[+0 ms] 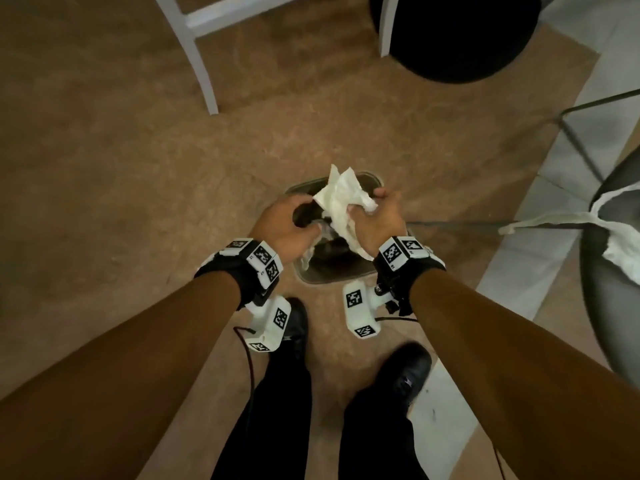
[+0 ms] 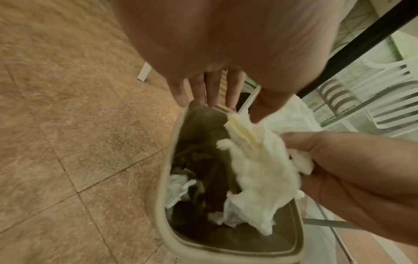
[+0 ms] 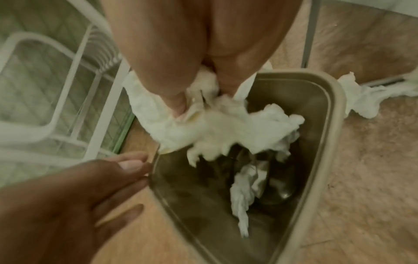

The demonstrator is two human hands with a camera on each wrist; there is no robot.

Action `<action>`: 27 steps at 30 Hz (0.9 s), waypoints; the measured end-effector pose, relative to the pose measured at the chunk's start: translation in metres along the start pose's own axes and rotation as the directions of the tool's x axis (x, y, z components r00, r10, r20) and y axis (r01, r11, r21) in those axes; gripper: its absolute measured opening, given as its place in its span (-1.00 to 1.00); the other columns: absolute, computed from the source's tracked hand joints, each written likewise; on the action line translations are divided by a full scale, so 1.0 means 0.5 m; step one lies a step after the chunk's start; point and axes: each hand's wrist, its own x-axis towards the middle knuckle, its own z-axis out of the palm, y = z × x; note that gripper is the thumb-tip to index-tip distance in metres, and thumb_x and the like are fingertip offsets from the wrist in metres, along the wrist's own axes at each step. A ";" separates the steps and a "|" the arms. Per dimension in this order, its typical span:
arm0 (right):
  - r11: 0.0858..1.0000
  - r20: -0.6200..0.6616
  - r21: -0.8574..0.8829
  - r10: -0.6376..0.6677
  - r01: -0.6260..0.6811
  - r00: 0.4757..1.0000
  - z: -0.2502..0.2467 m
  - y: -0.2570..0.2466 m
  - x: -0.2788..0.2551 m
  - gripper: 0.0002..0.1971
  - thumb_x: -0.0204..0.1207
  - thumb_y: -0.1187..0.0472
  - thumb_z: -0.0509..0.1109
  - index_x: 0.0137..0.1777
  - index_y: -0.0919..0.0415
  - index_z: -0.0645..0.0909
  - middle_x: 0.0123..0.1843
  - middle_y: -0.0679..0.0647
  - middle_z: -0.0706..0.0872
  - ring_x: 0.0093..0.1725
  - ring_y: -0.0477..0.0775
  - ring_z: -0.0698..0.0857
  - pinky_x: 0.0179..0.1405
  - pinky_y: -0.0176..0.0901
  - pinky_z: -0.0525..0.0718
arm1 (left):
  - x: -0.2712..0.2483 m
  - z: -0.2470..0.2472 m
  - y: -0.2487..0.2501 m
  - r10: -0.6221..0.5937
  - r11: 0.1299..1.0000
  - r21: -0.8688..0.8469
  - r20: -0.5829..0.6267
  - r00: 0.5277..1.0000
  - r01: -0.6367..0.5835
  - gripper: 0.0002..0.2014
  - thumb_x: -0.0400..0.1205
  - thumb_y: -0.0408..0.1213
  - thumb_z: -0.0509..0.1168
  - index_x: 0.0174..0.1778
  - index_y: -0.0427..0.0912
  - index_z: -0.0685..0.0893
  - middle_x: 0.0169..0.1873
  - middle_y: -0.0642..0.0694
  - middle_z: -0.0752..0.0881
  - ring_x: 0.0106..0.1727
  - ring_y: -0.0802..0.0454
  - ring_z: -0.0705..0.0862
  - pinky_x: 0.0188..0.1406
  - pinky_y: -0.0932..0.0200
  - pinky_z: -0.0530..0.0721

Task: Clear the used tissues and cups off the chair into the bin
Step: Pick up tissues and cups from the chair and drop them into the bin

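Note:
My right hand [image 1: 381, 216] grips a crumpled bunch of white tissues [image 1: 341, 199] directly above the open beige bin [image 1: 325, 278] on the floor. The bunch hangs over the bin's mouth in the left wrist view [image 2: 260, 169] and the right wrist view [image 3: 226, 128]. Beside it my left hand [image 1: 287, 220] hovers over the bin's left rim with straight fingers [image 2: 212, 96], holding nothing. Crumpled tissues [image 3: 246, 187] lie inside the bin. More white tissue [image 1: 620, 237] is draped on the dark chair seat [image 1: 609, 306] at the right edge.
White chair legs [image 1: 201, 57] stand on the brown tiled floor at the far left. A black round object [image 1: 457, 32] sits at the far right. My black shoes [image 1: 405, 375] are just behind the bin. A white slatted chair [image 3: 45, 89] stands near the bin.

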 end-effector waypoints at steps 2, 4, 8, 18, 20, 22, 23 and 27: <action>0.989 0.045 -0.148 -0.017 0.023 0.999 0.009 0.014 0.003 -0.43 0.52 0.00 0.50 0.43 0.06 0.33 0.07 -0.01 0.63 -0.01 0.09 0.67 -0.01 -0.11 0.55 | 0.008 0.006 -0.015 0.000 0.998 0.069 -0.151 0.989 0.010 -0.64 0.54 -0.24 0.41 0.27 -0.03 0.65 0.32 -0.06 0.57 0.29 -0.06 0.63 0.22 0.26 0.50; 0.972 0.095 -0.221 -0.061 0.081 0.994 0.016 0.026 0.003 -0.37 0.46 -0.07 0.55 0.45 0.08 0.39 0.17 0.00 0.63 0.14 0.08 0.65 0.11 -0.14 0.54 | 0.013 0.018 -0.033 -0.041 0.995 0.084 -0.219 0.975 0.060 -0.74 0.53 -0.32 0.39 0.14 -0.07 0.62 0.33 -0.13 0.48 0.27 -0.16 0.59 0.25 0.16 0.51; 0.948 0.059 -0.263 -0.169 0.179 0.984 -0.001 0.054 0.004 -0.46 0.44 -0.16 0.51 0.37 -0.01 0.52 0.36 0.02 0.65 0.30 0.09 0.65 0.30 -0.07 0.60 | 0.008 0.051 -0.061 -0.136 0.988 0.049 -0.177 0.975 0.147 -0.67 0.54 -0.39 0.40 0.13 -0.10 0.45 0.36 -0.19 0.33 0.11 -0.30 0.61 0.01 0.02 0.58; 0.914 0.163 -0.392 -0.038 0.100 0.986 -0.130 0.167 0.054 -0.49 0.54 -0.11 0.37 0.51 -0.19 0.48 0.28 -0.04 0.72 0.06 0.14 0.77 0.12 0.13 0.78 | 0.018 0.097 -0.057 -0.095 0.988 0.114 -0.106 0.990 0.107 -0.61 0.54 -0.47 0.26 0.28 -0.16 0.41 -0.01 -0.32 0.62 -0.22 -0.25 0.55 -0.31 0.04 0.37; 0.908 0.117 -0.408 -0.054 0.098 0.992 -0.133 0.162 0.051 -0.67 0.60 -0.05 0.35 0.34 -0.07 0.61 0.04 0.09 0.82 -0.10 0.24 0.80 -0.02 0.14 0.80 | 0.017 0.102 -0.056 -0.078 0.987 0.132 -0.123 0.989 0.095 -0.59 0.53 -0.49 0.25 0.29 -0.17 0.43 -0.05 -0.27 0.61 -0.21 -0.24 0.56 -0.29 0.04 0.39; 0.893 -0.034 -0.436 -0.135 0.106 0.990 -0.137 0.151 0.046 -0.76 0.64 -0.02 0.32 0.17 0.06 0.66 -0.08 0.08 0.81 -0.15 0.18 0.77 -0.14 -0.05 0.71 | 0.018 0.105 -0.058 -0.071 0.981 0.169 -0.133 0.989 0.093 -0.59 0.54 -0.53 0.24 0.29 -0.16 0.43 -0.10 -0.23 0.61 -0.21 -0.21 0.55 -0.30 0.05 0.38; 0.890 -0.119 -0.437 -0.202 0.132 0.972 -0.142 0.144 0.037 -0.77 0.64 -0.01 0.31 0.13 0.10 0.65 -0.07 0.08 0.79 -0.13 0.15 0.73 -0.17 -0.12 0.61 | 0.016 0.107 -0.059 -0.067 0.980 0.179 -0.134 0.989 0.090 -0.59 0.54 -0.54 0.23 0.29 -0.16 0.42 -0.13 -0.22 0.60 -0.22 -0.21 0.55 -0.31 0.05 0.38; 0.915 -0.148 -0.250 -0.360 0.317 0.921 -0.114 0.078 -0.028 -0.83 0.67 0.03 0.29 0.13 0.06 0.62 -0.05 0.03 0.78 -0.11 0.05 0.69 -0.15 -0.16 0.55 | 0.014 0.107 -0.046 -0.068 0.976 0.195 -0.152 0.986 0.097 -0.61 0.57 -0.52 0.24 0.31 -0.18 0.44 -0.10 -0.25 0.65 -0.18 -0.21 0.56 -0.26 0.03 0.41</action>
